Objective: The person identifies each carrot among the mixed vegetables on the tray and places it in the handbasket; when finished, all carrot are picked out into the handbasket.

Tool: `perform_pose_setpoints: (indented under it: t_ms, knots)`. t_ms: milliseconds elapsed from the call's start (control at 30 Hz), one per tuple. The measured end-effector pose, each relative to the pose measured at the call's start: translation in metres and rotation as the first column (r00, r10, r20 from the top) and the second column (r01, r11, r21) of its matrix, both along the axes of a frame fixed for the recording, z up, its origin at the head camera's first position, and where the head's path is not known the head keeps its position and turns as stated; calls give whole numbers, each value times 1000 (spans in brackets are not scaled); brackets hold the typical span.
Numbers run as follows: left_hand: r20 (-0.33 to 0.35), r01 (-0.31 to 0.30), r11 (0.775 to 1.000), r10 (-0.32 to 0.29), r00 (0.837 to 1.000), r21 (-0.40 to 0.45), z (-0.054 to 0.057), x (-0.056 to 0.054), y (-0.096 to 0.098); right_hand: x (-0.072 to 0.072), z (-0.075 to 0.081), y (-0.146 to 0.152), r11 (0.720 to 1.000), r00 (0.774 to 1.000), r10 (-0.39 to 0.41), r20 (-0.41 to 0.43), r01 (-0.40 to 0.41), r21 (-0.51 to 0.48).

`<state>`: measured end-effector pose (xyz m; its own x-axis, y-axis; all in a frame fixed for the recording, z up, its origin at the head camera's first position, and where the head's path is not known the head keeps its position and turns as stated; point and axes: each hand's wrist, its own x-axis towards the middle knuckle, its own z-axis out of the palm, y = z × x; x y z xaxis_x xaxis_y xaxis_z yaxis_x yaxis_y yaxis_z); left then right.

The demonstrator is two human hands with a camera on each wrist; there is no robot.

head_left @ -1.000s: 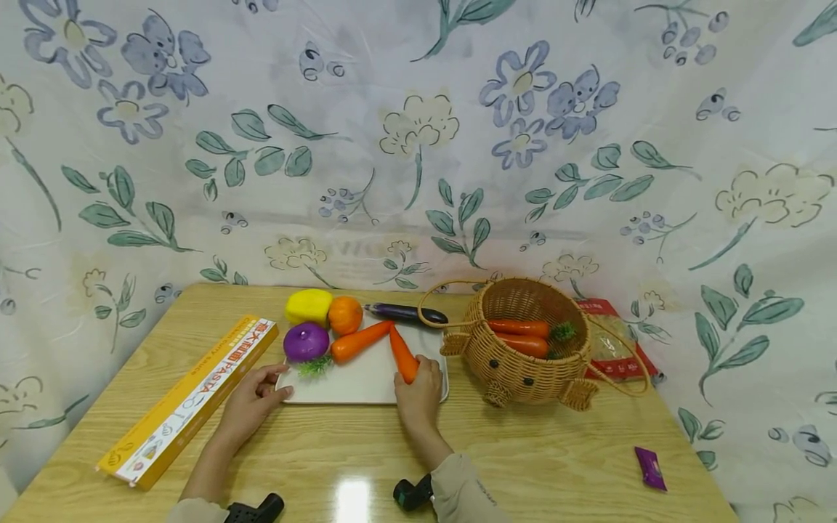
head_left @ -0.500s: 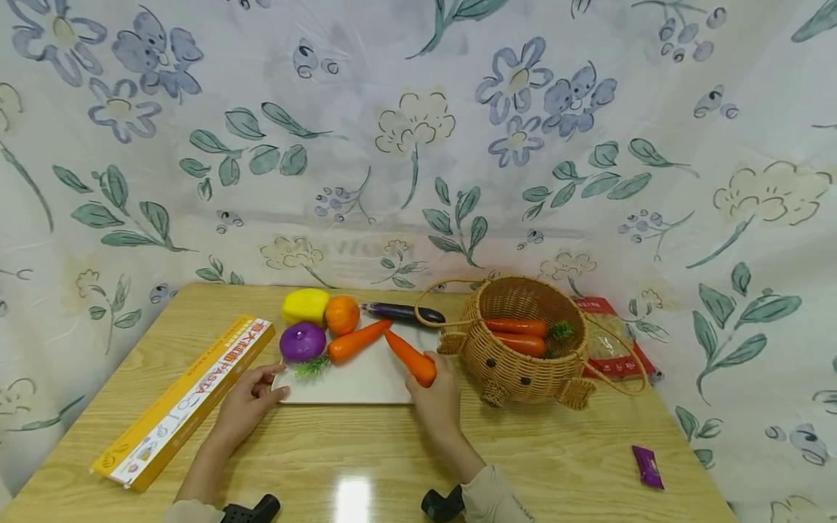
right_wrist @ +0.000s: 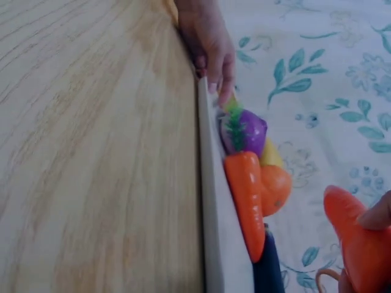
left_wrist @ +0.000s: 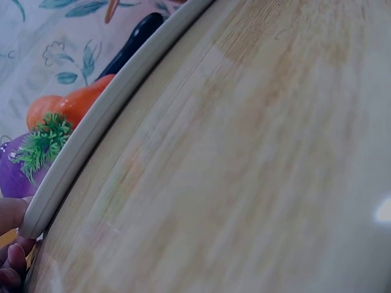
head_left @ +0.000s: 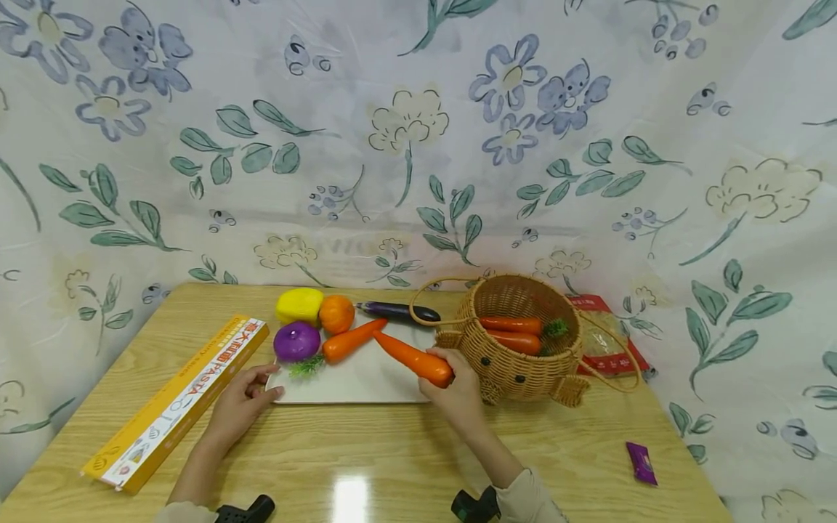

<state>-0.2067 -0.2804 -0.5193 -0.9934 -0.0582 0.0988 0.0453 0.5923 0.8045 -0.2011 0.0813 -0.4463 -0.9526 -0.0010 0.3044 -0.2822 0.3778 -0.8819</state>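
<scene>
My right hand (head_left: 463,396) grips an orange carrot (head_left: 413,359) above the right part of a white tray (head_left: 353,394), its tip pointing to the back left. In the right wrist view the thumb lies over the held carrot (right_wrist: 354,235). My left hand (head_left: 237,407) pinches the tray's front left corner, thumb on top and fingers below in the left wrist view. On the tray lie another carrot (head_left: 353,341) with green leaves, a purple onion (head_left: 297,341), a yellow fruit (head_left: 298,305), an orange (head_left: 336,314) and an eggplant (head_left: 399,311).
A wicker basket (head_left: 523,381) with an animal face holds two carrots (head_left: 513,341), right of the tray. Behind it lies a red packet (head_left: 604,338). A long yellow pasta box (head_left: 176,407) lies at the left, a small purple packet (head_left: 641,463) at the right.
My right hand has moved right toward the basket with the carrot, which has swung from pointing away to lying more sideways. My left hand stays at the tray's corner.
</scene>
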Motion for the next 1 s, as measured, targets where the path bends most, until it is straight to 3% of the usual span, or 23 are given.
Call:
perform_pose_setpoints:
  t_ms: [567, 867, 1000]
  knots:
    - [-19, 7, 1000, -7, 1000, -5, 1, -1, 2, 1, 34, 39, 993, 991, 111, 73, -108, -45]
    - [-25, 0, 1000, 0, 1000, -22, -2, -1, 0, -1, 47, 55, 982, 971, 187, 152, -181, -48]
    - [-29, 5, 1000, -5, 1000, -13, -2, -1, 0, -5, 52, 64, 971, 962, 238, 133, -235, -35]
